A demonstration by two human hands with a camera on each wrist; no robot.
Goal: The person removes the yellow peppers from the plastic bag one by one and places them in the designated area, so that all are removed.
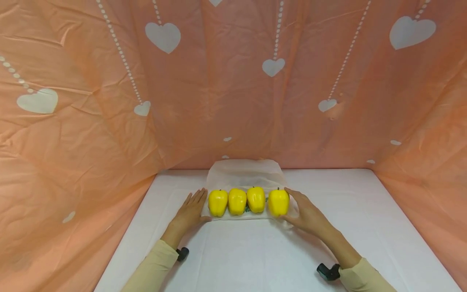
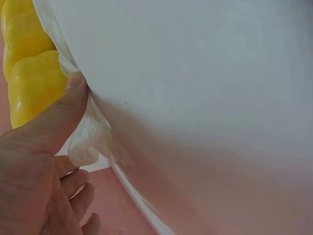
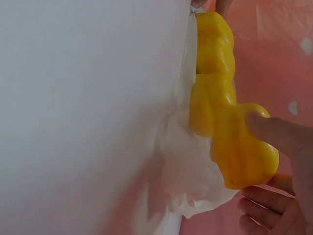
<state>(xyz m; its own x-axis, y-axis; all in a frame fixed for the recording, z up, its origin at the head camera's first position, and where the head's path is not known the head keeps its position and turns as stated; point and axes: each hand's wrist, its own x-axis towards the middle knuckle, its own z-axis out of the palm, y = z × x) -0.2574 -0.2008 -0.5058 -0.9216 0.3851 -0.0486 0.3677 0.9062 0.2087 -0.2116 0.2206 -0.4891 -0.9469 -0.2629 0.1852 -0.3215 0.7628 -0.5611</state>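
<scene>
Nearest, two pale sleeves (image 1: 153, 265) are reaching forward over the white tabletop (image 1: 240, 255), a small black device (image 1: 183, 254) showing at the left cuff and a second black device (image 1: 328, 272) at the right. Beyond them, the left hand (image 1: 189, 213) is lying along the left edge of a thin whitish bag (image 1: 244, 172), its thumb touching the bag's near corner; its grip is relaxed, fingers extending forward and holding none of the peppers. The right hand (image 1: 308, 213) is gripping the rightmost pepper (image 1: 279, 202), its grip closing just to the pepper's width, thumb on the near side and fingers on the far side. Three more yellow peppers (image 1: 237, 202) are sitting in a row to its left over the bag, side by side, while the gripped one is standing slightly apart. Behind the row, the bag is spreading toward the far edge of the tabletop, where an orange backdrop (image 1: 233, 101) is hanging, white hearts (image 1: 273, 67) and dotted strings (image 1: 279, 28) running down it.
</scene>
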